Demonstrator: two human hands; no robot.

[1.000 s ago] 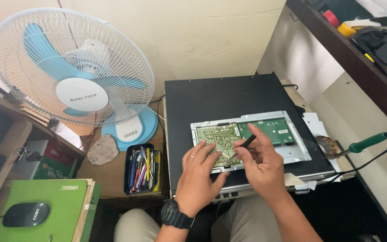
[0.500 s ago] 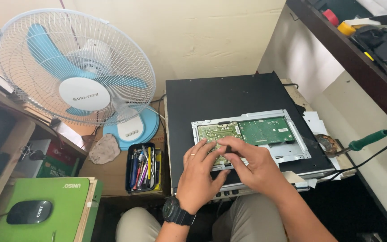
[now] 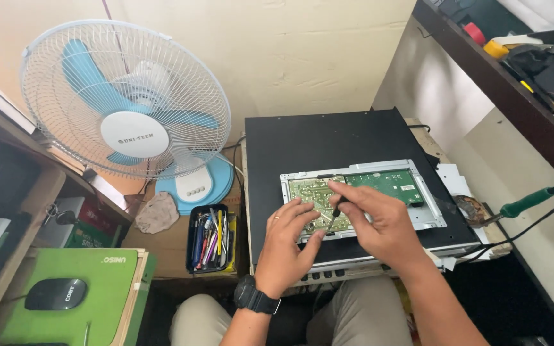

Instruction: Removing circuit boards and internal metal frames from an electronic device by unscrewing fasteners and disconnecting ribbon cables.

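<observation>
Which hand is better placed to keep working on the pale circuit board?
Right hand: it already holds the dark tool, tip down on the pale circuit board. The left hand only rests beside it.

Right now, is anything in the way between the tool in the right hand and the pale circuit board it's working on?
Nothing visible blocks it. The right hand holds the dark tool tip-down on the pale circuit board. The left hand rests beside the tip, on the board's near edge, not across it.

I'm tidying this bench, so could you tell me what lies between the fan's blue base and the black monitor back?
In the head view, between the fan's blue base and the black monitor back, only a thin dark cable on bare surface shows.
</observation>
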